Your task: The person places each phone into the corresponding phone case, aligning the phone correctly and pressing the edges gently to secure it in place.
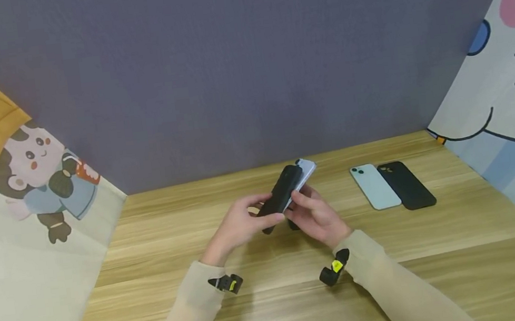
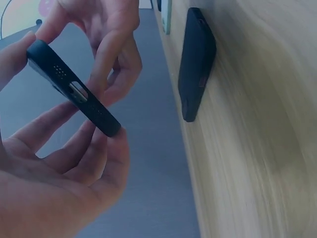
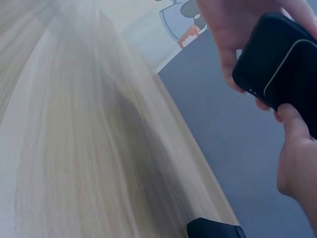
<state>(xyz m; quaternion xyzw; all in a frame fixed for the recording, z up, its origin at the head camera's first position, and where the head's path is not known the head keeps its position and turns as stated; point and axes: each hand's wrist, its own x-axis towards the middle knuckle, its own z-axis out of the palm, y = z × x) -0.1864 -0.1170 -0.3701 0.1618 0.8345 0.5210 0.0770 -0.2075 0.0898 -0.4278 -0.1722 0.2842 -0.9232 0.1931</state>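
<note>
A black phone case (image 1: 282, 191) is tilted up above the table between my two hands. My left hand (image 1: 241, 220) grips its lower end, the thumb on one side edge and fingers on the other. In the left wrist view, the case's end (image 2: 74, 89) shows small holes and a port cutout. My right hand (image 1: 315, 217) holds a light purple phone (image 1: 305, 172), which sticks out along the case's right edge and is largely hidden behind it. The right thumb (image 3: 292, 119) lies at the case's edge in the right wrist view.
Beneath the hands, another black case (image 2: 195, 64) lies on the wooden table (image 1: 274, 307). To the right, a pale mint phone (image 1: 376, 186) lies beside a black phone case (image 1: 407, 185). A grey-blue panel (image 1: 229, 79) stands along the back, with cartoon-printed walls at both sides.
</note>
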